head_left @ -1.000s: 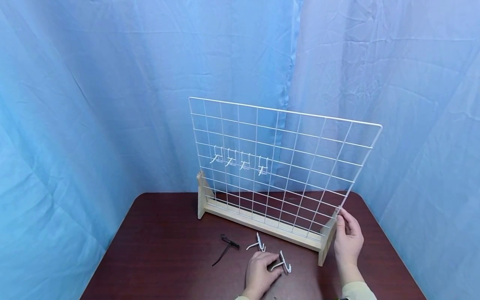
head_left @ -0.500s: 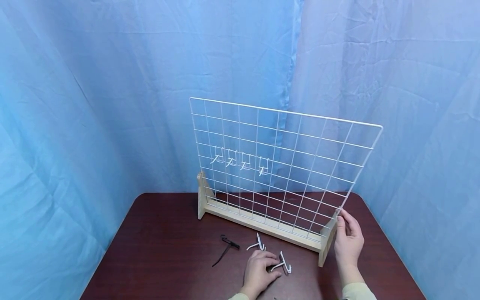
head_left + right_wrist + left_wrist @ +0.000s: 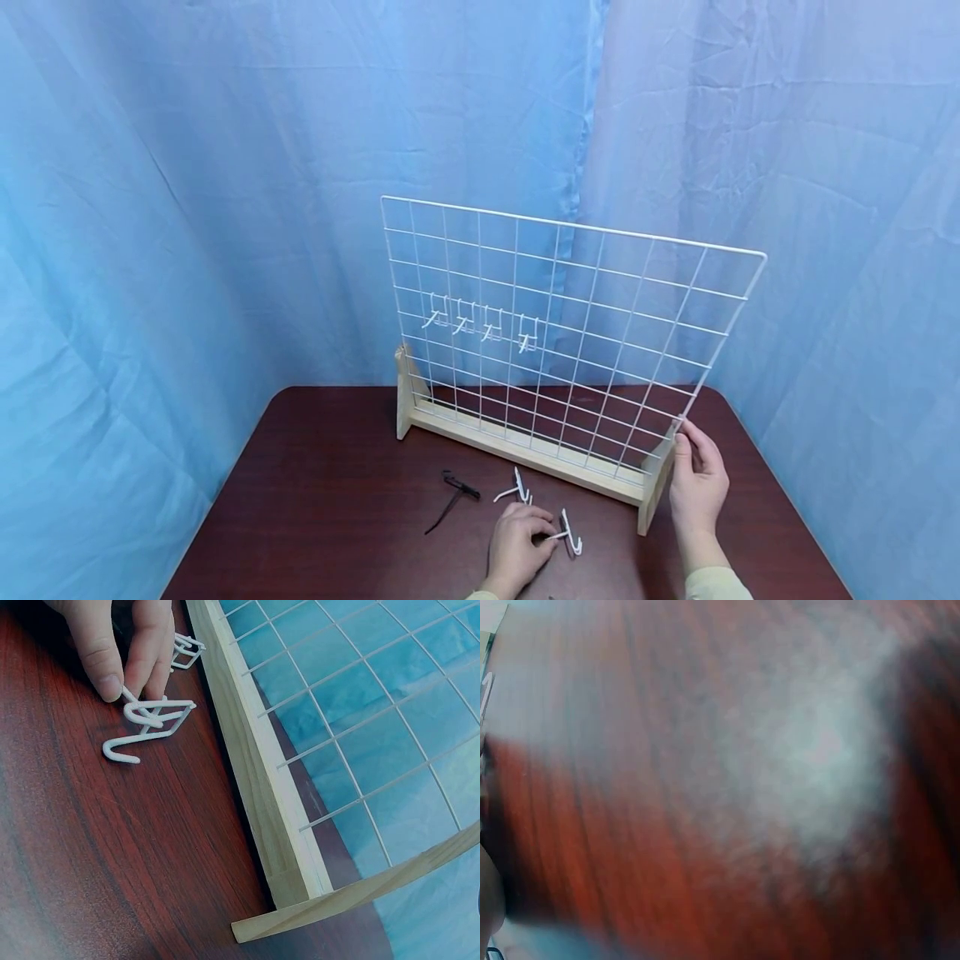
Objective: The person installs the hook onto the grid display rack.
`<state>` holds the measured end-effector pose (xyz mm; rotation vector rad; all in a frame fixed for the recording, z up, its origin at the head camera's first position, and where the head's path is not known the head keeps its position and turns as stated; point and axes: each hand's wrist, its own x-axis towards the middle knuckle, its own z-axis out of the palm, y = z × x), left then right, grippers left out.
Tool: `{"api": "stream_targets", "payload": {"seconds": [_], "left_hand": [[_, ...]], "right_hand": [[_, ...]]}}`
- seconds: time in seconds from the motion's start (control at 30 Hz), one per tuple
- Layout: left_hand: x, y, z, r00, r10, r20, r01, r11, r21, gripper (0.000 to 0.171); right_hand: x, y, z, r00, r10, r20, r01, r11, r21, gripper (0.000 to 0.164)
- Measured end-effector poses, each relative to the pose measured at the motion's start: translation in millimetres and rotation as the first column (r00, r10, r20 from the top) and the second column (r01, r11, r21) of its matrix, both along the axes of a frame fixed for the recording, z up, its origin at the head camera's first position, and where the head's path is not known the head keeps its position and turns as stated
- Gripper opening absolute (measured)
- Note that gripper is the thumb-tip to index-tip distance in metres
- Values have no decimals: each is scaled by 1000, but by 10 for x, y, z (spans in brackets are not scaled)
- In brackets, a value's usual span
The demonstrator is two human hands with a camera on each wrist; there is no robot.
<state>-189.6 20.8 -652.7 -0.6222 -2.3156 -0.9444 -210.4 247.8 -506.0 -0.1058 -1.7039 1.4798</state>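
My left hand (image 3: 517, 543) is low over the table, its thumb and fingertips pinching the straight prong of a white grid hook (image 3: 571, 533). In the right wrist view that hook (image 3: 154, 724) has its two curled ends facing away from the fingers. Just beyond the left hand lies a second white hook (image 3: 519, 487), partly covered by it. A black hook (image 3: 459, 490) lies farther left. My right hand (image 3: 699, 483) grips the right wooden upright (image 3: 655, 483) of the stand near the white wire grid (image 3: 600, 333). The left wrist view shows mostly blurred tabletop.
Several white hooks (image 3: 527, 340) hang in a row on the left half of the grid. A wooden base bar (image 3: 525, 454) joins the stand's two ends. Blue curtains (image 3: 262, 167) surround the dark red table (image 3: 315, 500).
My left fingers have closed on the near white hook's prong, and that hook has turned and shifted slightly. The right hand has stayed at the stand's upright.
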Motion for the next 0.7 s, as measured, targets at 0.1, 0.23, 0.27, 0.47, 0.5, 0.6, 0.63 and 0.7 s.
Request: {"api": "stream_targets", "payload": {"seconds": [0.1, 0.23, 0.27, 0.47, 0.5, 0.6, 0.63, 0.7], "left_hand": [[2, 6, -2, 1000, -4, -28, 5, 999, 44, 18], [1, 10, 12, 999, -8, -37, 11, 995, 98, 18], [1, 11, 17, 1000, -9, -30, 12, 994, 107, 18], [20, 17, 53, 1000, 6, 5, -7, 990, 143, 19], [25, 19, 58, 1000, 12, 11, -14, 989, 146, 19], [37, 25, 68, 999, 26, 25, -29, 988, 150, 18], [39, 27, 71, 999, 28, 26, -32, 988, 150, 18], [42, 33, 71, 999, 27, 26, -30, 987, 157, 17]], "right_hand": [[0, 2, -6, 1000, 4, 3, -4, 1000, -2, 26], [-2, 3, -5, 1000, 6, 3, -6, 1000, -4, 26], [-3, 3, -4, 1000, 6, 2, -6, 1000, -5, 26], [-5, 5, -7, 1000, 2, -4, -2, 1000, -1, 26], [-5, 6, -8, 1000, 1, -3, -1, 1000, 1, 26], [-7, 10, -15, 1000, 3, -4, -3, 1000, 2, 26], [-9, 11, -18, 1000, 5, -5, -5, 1000, 3, 26], [-11, 14, -23, 1000, 13, -11, -13, 1000, -3, 26]]}}
